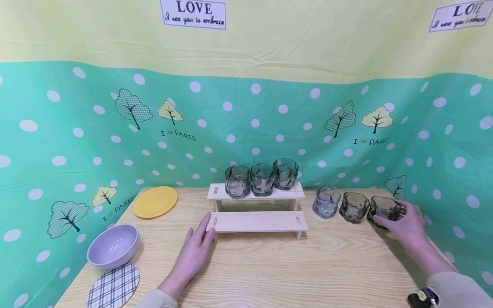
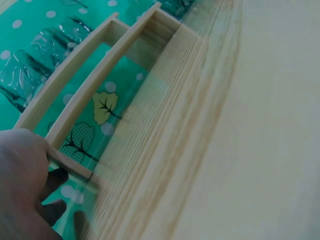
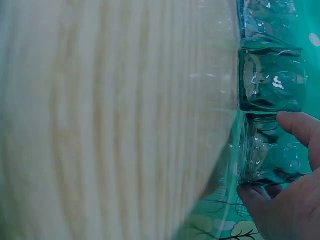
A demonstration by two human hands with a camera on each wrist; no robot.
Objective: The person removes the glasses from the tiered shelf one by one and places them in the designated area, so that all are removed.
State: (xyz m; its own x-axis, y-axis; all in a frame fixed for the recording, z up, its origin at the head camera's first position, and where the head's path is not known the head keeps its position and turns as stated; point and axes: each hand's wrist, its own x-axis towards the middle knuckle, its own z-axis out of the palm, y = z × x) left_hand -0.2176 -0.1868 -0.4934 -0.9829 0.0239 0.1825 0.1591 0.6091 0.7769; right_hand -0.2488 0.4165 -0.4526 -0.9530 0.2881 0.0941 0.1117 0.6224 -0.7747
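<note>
Right hand (image 1: pixel 404 226): your fingers curl round the rightmost glass (image 1: pixel 385 209), near the table's (image 1: pixel 308 273) right rear corner.
Left hand (image 1: pixel 196 250): flat, fingers straight, touching the wooden rack's (image 1: pixel 257 221) lower step.
Risk: smooth glass may slip; lifting carelessly could knock the neighbouring glass (image 1: pixel 354 206).

You see a pale wood table (image 1: pixel 269 273) and a pale wood rack (image 1: pixel 257 221). The glasses on the rack (image 1: pixel 262 179) are smoky grey-green. The plate (image 1: pixel 155 201) is yellow, the bowl (image 1: pixel 113 245) lilac, the coaster (image 1: pixel 113 285) white with dark checks. The backdrop (image 1: pixel 246 119) is green with white dots and trees, yellow above.
</note>
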